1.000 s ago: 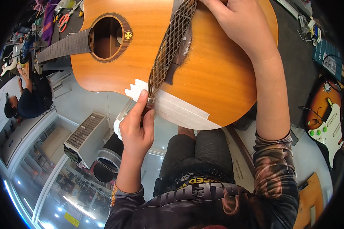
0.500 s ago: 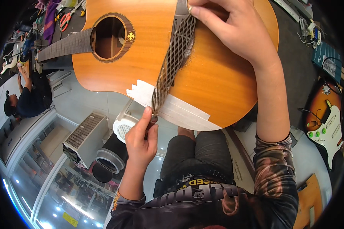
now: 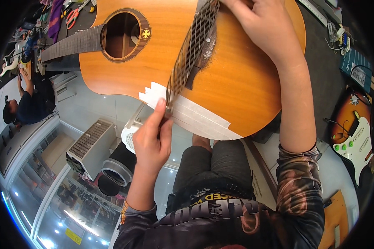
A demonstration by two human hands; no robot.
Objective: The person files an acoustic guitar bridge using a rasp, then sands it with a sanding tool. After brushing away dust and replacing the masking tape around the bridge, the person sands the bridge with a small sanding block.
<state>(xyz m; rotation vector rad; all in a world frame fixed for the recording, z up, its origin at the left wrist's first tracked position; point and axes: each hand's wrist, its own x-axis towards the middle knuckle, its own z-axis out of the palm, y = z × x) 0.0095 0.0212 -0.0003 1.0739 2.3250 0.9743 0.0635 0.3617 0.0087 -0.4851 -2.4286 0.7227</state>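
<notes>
An acoustic guitar [image 3: 241, 91] with an orange-brown top lies across the bench in front of me. A long dark lattice saw rasp [image 3: 191, 45] slants over its dark bridge [image 3: 194, 74], which shows beside the blade. My left hand [image 3: 153, 137] pinches the rasp's near end between thumb and fingers, just past the guitar's edge. Up at the far end is my right hand [image 3: 264, 31], closed on the rasp; its fingertips are cut off by the picture's upper edge. Pale dust [image 3: 208, 50] lies beside the bridge. White masking tape [image 3: 195, 114] covers the guitar's near edge.
Red-handled scissors [image 3: 73, 16] and other tools lie on the dark bench at upper left. A sunburst electric guitar [image 3: 348, 120] stands at right, below a teal box [image 3: 355, 68]. A person [image 3: 35, 97] works at far left. A grey-white slatted unit [image 3: 91, 147] stands on the floor.
Both hands and the rasp have slid away from me, toward the top of the picture. More of the bridge and the dust now shows. The view has shifted slightly.
</notes>
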